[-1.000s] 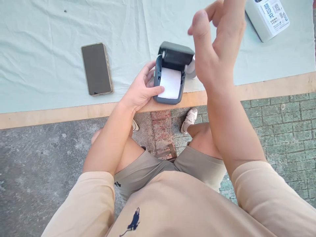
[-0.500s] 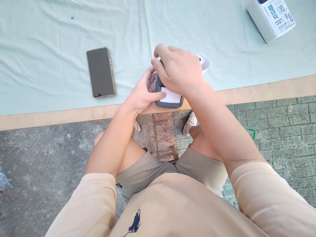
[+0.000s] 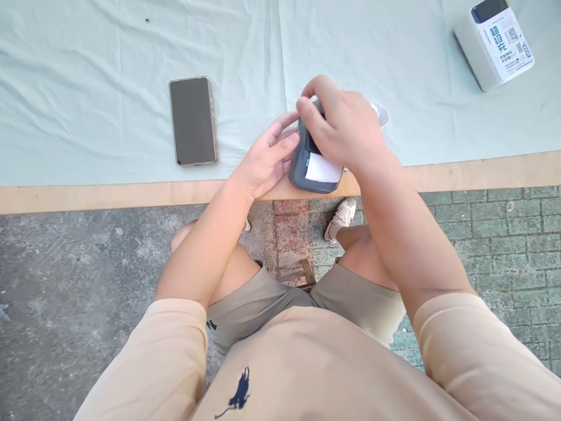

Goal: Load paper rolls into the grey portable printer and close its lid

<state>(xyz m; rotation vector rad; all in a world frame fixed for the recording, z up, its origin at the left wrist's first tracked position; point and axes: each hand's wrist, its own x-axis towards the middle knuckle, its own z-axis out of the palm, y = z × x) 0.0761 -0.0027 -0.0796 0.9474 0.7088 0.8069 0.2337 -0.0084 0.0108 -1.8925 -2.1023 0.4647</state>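
A small dark grey printer (image 3: 298, 166) with rounded corners sits at the table's near edge, a white piece of paper (image 3: 323, 169) on its lower face. My left hand (image 3: 272, 153) steadies its left side, thumb and fingers curved against the casing. Over the upper part lies my right hand (image 3: 350, 126), with thumb and forefinger bent around the top left edge; it covers much of the printer. Behind the right hand a white paper roll (image 3: 381, 114) shows only in part.
On the pale blue tablecloth (image 3: 109, 58), a phone (image 3: 193, 120) lies face up to the left. A white box (image 3: 495, 52) with a printed label stands at the far right. The wooden table edge (image 3: 109, 196) runs across in front of my knees.
My left thumb has come off the white paper and now rests along the printer's left side. The printer looks slightly more tilted. The whole view has shifted a little.
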